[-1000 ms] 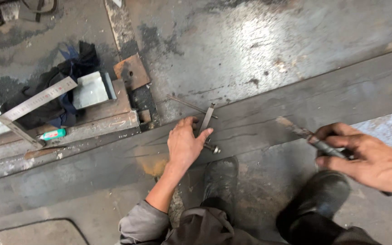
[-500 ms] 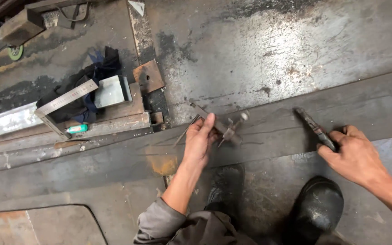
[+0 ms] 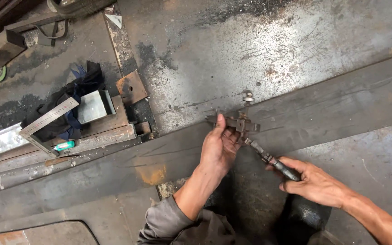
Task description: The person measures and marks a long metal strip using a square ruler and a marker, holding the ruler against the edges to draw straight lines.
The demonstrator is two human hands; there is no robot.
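1. Your left hand [image 3: 221,147] pinches a small rusty metal clamp piece [image 3: 234,123]. The thumb is on top and the fingers curl under it.
2. The clamp piece is just above the far edge of the long dark flat steel strip [image 3: 341,104] that runs across the floor. A thin bolt with a shiny nut [image 3: 247,98] sticks up from it.
3. Your right hand [image 3: 316,183] is wrapped tight around the handle of a dark, slim metal hand tool [image 3: 272,161]. The tool's tip points at the clamp piece and seems to touch its near side.
4. It looks like you are working the tool's tip on the clamp piece while your left hand keeps it from moving.
5. The next move needs a firm pinch from the left hand, so the little piece does not turn or slip. The right hand needs a slow, steady push or twist. Keep your left fingers away from the tool tip.
6. There is one container, a small open grey metal box [image 3: 95,105], far off to your left. It sits on a rusty bar, up against a dark blue cloth [image 3: 80,84]. Only its bare inside shows.
7. A silver metal ruler square [image 3: 48,117] lies across the cloth, just beside the box. A little green marker [image 3: 64,145] lies below it.
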